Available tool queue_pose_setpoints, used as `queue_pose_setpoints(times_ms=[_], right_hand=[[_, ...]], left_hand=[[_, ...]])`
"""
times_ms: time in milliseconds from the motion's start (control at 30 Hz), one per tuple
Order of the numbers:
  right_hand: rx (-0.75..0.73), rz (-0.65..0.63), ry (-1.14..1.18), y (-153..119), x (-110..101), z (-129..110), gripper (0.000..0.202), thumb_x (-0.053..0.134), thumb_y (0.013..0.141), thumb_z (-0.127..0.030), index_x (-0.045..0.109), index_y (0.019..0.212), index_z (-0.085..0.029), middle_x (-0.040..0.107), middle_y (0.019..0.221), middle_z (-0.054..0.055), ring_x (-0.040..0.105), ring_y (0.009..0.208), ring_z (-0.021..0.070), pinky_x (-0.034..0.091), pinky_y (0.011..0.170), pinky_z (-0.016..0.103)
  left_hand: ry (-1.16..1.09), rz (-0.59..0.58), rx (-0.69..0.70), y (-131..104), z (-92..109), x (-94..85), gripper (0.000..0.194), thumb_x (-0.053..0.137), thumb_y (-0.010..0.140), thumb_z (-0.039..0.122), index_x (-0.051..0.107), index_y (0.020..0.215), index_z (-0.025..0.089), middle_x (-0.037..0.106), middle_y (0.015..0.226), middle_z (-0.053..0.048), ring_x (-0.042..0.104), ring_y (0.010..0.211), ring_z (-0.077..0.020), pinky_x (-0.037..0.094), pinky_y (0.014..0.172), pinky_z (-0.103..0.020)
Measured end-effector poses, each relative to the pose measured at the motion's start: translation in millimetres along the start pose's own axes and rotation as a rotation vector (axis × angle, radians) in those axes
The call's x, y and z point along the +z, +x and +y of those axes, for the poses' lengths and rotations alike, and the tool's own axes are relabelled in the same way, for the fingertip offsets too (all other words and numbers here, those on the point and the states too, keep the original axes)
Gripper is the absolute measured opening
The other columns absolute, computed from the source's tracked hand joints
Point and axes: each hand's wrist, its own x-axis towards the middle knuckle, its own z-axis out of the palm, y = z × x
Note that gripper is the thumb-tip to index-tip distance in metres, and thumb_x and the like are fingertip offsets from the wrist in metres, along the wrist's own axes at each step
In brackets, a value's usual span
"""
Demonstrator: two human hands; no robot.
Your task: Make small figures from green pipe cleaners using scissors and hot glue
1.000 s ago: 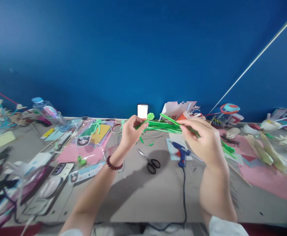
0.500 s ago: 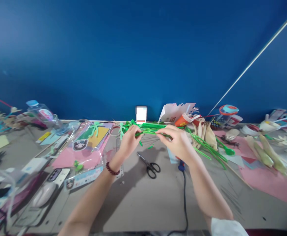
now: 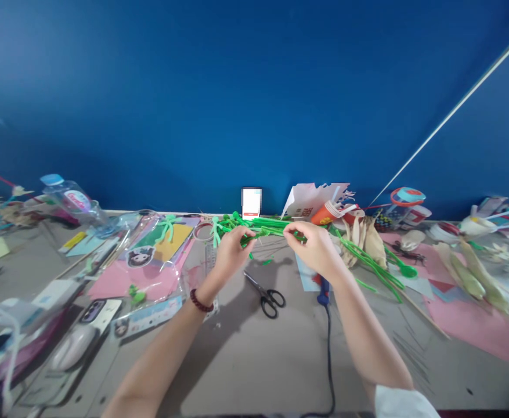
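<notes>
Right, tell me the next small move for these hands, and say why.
I'd bring the right hand slightly inward to steady the green stem. The left hand seems to pinch it, and the right fingertips are close across from it at much the same height. Whether they also grip a stem, I can't tell.

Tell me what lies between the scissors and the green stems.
In the head view, a small green scrap lies on the tabletop between the scissors and the green stems.
</notes>
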Motion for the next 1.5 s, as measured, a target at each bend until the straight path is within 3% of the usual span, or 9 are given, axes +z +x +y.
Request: queue_pose_setpoints(times_ms=[167,333,433,600,833,967,1167,1367,1500], right_hand=[[-0.001,-0.007,0.0,2.1,3.9,7.2,0.013,0.051,0.08,-0.02,0.064,0.082,-0.02,0.066,0.082,0.003,0.059,0.075,0.0166,0.045,0.066,0.026],[0.037,0.007,-0.026,-0.5,6.2,3.1,0.019,0.052,0.084,-0.027,0.068,0.09,-0.018,0.068,0.087,0.007,0.061,0.074,0.0174,0.045,0.066,0.026],[0.034,-0.165,-0.029,-5.7,9.6,-8.8,0.029,0.053,0.081,-0.022,0.067,0.106,-0.025,0.07,0.087,0.003,0.061,0.068,0.0157,0.044,0.062,0.024],[-0.054,-0.457,-0.133,-16.5,18.7,-28.2,0.062,0.053,0.077,-0.016,0.043,0.136,-0.03,0.067,0.07,-0.001,0.056,0.054,0.0151,0.036,0.054,0.022],[-0.153,-0.699,-0.038,-24.9,13.3,-35.2,0.035,0.056,0.078,-0.019,0.067,0.109,-0.031,0.072,0.079,0.001,0.062,0.066,0.0178,0.035,0.056,0.023],[-0.11,-0.526,-0.074,-22.6,15.8,-38.5,0.035,0.054,0.08,-0.019,0.062,0.113,-0.027,0.069,0.072,0.002,0.06,0.062,0.0173,0.034,0.057,0.023],[-0.01,-0.331,-0.091,-17.2,18.7,-37.9,0.006,0.06,0.078,-0.021,0.06,0.073,-0.021,0.061,0.062,-0.001,0.051,0.056,0.013,0.03,0.053,0.022],[0.065,-0.349,-0.072,-11.8,0.1,-30.0,0.04,0.058,0.08,-0.05,0.052,0.111,-0.025,0.06,0.073,-0.001,0.052,0.055,0.0144,0.034,0.052,0.023],[0.084,-0.33,-0.055,-10.2,-8.6,-21.8,0.027,0.035,0.094,-0.042,0.053,0.099,-0.023,0.058,0.067,-0.001,0.052,0.057,0.0144,0.034,0.055,0.024]], left_hand=[[-0.109,0.019,-0.077,1.3,-1.2,3.6,0.007,0.064,0.072,0.018,0.057,0.076,0.019,0.065,0.074,-0.001,0.061,0.067,-0.0141,0.048,0.064,-0.026],[0.18,-0.061,0.048,-2.6,6.2,0.4,0.008,0.059,0.077,0.015,0.06,0.084,0.02,0.067,0.082,-0.002,0.062,0.073,-0.0163,0.046,0.069,-0.029],[0.383,-0.101,0.159,-6.6,13.8,-0.3,0.011,0.056,0.079,0.013,0.06,0.087,0.02,0.067,0.086,-0.003,0.061,0.075,-0.0183,0.044,0.071,-0.031],[0.456,-0.084,0.235,-10.0,15.7,1.3,0.012,0.054,0.08,0.011,0.06,0.085,0.021,0.065,0.082,-0.004,0.061,0.074,-0.0188,0.041,0.067,-0.03],[0.463,-0.064,0.212,-7.4,4.8,0.4,0.011,0.056,0.08,0.015,0.06,0.087,0.022,0.065,0.083,-0.003,0.06,0.071,-0.018,0.041,0.066,-0.03],[0.482,-0.083,0.238,-6.1,5.3,-0.7,0.012,0.052,0.082,0.015,0.06,0.088,0.021,0.064,0.081,-0.004,0.058,0.071,-0.0183,0.04,0.065,-0.03],[0.619,-0.12,0.42,-5.5,12.2,-0.5,0.014,0.05,0.082,0.009,0.057,0.076,0.019,0.061,0.075,-0.005,0.058,0.072,-0.0204,0.038,0.065,-0.032],[0.543,-0.072,0.515,-6.1,14.4,-3.2,0.017,0.044,0.086,0.009,0.057,0.088,0.02,0.064,0.088,-0.007,0.06,0.075,-0.0194,0.041,0.067,-0.032],[0.423,0.02,0.413,-6.0,10.7,-0.3,0.009,0.048,0.087,0.016,0.056,0.089,0.02,0.066,0.086,-0.005,0.061,0.075,-0.0174,0.044,0.069,-0.03]])
